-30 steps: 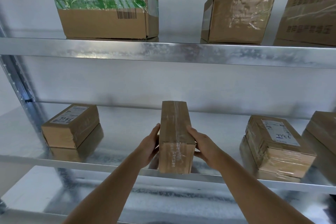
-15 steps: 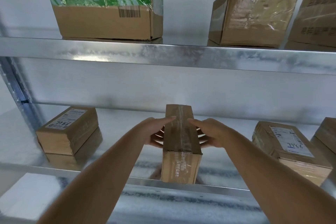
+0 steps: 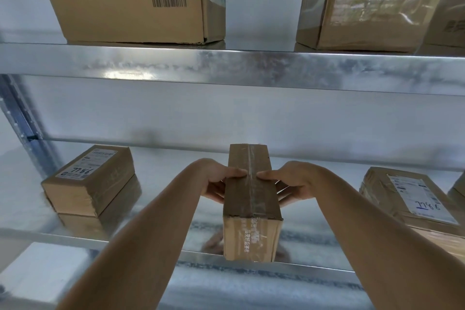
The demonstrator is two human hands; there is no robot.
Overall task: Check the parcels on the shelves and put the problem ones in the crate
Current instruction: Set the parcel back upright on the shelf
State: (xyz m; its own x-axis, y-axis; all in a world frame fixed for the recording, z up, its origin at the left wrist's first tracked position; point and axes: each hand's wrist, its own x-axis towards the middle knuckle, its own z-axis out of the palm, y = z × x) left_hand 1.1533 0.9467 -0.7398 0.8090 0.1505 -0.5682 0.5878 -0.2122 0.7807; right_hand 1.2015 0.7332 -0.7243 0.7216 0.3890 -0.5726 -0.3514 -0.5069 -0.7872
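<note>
Galvanised steel shelving stands against a pale wall, with two tiers in view. On the lower shelf (image 3: 151,211) a long narrow box (image 3: 251,199) sits end-on, its near end at the front lip; a strip of clear tape runs along its top seam. The left hand (image 3: 216,184) grips its left side and the right hand (image 3: 292,184) its right side, each thumb lying on the top face close to the tape line, fingers (image 3: 214,195) curled down the side walls. Whether the box is lifted clear of the shelf or resting on it cannot be told. Its near top edge looks slightly crushed; no label is visible on the faces shown. To the left, well apart, a labelled parcel (image 3: 88,178) lies flat with a handwritten number on its label. To the right, another labelled parcel (image 3: 412,196), heavily taped, lies flat. On the upper shelf (image 3: 226,68) stand a large carton (image 3: 136,5) with green tape and a barcode, and a film-covered carton (image 3: 364,5). No crate is in view. Assessment: the check is at an early or middle stage, with one box under examination and at least four other parcels not in hand. No verdict on the held box can be read from this view; removal to the crate, if warranted, remains to be done.
</note>
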